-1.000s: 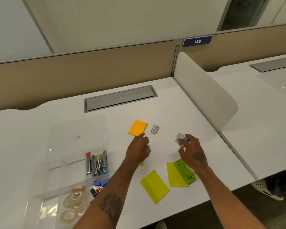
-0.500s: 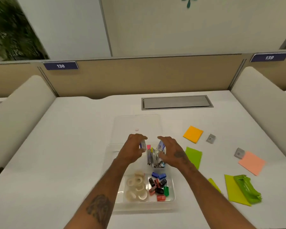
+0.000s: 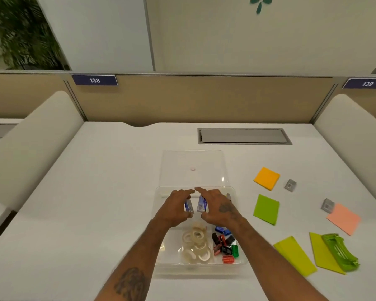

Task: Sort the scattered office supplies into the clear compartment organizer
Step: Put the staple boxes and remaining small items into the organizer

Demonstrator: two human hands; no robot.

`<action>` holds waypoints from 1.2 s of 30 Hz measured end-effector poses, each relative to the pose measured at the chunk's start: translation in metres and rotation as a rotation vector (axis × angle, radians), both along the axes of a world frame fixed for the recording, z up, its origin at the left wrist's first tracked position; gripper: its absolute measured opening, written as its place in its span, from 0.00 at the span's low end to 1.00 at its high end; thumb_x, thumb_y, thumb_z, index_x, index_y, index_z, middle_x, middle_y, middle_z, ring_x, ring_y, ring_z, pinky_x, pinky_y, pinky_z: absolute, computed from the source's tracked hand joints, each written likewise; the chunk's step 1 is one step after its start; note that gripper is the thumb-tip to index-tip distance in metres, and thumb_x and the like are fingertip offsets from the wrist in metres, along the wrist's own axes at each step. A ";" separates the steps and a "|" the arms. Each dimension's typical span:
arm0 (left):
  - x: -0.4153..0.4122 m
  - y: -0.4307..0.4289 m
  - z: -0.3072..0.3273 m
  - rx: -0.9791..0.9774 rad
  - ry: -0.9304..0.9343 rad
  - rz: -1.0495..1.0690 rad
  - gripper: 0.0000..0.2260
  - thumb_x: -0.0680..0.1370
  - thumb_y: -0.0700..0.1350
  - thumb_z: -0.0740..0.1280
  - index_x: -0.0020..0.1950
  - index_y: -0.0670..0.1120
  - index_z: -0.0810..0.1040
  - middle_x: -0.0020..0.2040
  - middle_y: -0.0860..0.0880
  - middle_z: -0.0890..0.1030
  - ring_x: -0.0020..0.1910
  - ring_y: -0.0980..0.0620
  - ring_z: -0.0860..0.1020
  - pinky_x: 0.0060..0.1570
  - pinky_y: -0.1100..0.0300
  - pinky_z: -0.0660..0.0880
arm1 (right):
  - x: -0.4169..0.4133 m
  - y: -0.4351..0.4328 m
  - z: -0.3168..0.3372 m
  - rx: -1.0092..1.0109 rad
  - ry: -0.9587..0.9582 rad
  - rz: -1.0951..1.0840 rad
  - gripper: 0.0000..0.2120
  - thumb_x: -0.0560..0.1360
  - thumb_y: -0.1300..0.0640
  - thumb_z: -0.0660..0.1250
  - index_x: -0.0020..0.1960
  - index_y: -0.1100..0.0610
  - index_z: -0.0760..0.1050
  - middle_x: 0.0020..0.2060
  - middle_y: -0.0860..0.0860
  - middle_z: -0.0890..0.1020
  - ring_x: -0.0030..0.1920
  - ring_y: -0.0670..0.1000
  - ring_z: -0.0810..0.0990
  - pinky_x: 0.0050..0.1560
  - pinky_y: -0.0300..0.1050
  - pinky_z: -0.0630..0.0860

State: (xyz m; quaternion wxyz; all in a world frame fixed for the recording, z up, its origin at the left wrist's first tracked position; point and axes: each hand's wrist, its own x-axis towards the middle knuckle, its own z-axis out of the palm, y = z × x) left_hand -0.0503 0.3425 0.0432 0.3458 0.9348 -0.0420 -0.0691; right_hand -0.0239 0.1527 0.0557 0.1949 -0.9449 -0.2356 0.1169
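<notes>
Smooth white desk [image 3: 96,203], tan partition [image 3: 204,101] behind.
Over the clear plastic organizer [image 3: 172,268] near the desk's front edge, my left hand [image 3: 176,208] curls around a small blue box [image 3: 188,206], my right hand [image 3: 217,206] around a second blue box [image 3: 202,204]; flat square paper notes [image 3: 267,178] lie toward the right edge.

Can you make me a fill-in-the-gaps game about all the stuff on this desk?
1. The tape rolls lie in the compartment just ___ of the coloured clips.
2. The sticky note lying farthest back is ___.
3. Outside the organizer, the small grey boxes number ___.
4. The left hand and the right hand each hold a small box coloured white and ___.

Missing words: left; orange; two; blue.
</notes>
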 end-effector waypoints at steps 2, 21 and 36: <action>0.000 -0.002 -0.002 0.001 0.003 0.005 0.35 0.69 0.47 0.77 0.73 0.53 0.67 0.61 0.53 0.76 0.59 0.54 0.70 0.62 0.60 0.69 | -0.002 -0.001 -0.002 -0.026 0.000 -0.009 0.40 0.68 0.50 0.66 0.75 0.42 0.52 0.63 0.49 0.73 0.69 0.51 0.64 0.69 0.59 0.61; 0.001 -0.010 -0.012 0.444 -0.102 -0.129 0.45 0.72 0.68 0.64 0.79 0.57 0.43 0.80 0.51 0.37 0.78 0.49 0.36 0.74 0.44 0.37 | -0.006 -0.038 -0.014 -0.104 -0.098 -0.142 0.40 0.73 0.32 0.56 0.77 0.42 0.39 0.78 0.51 0.44 0.78 0.53 0.40 0.76 0.59 0.47; 0.055 -0.105 -0.010 0.539 -0.167 -0.236 0.43 0.70 0.77 0.46 0.74 0.60 0.27 0.75 0.51 0.25 0.74 0.48 0.25 0.69 0.38 0.28 | 0.004 -0.155 -0.029 -0.193 -0.128 -0.449 0.42 0.67 0.24 0.37 0.76 0.41 0.37 0.78 0.54 0.40 0.77 0.57 0.38 0.74 0.63 0.45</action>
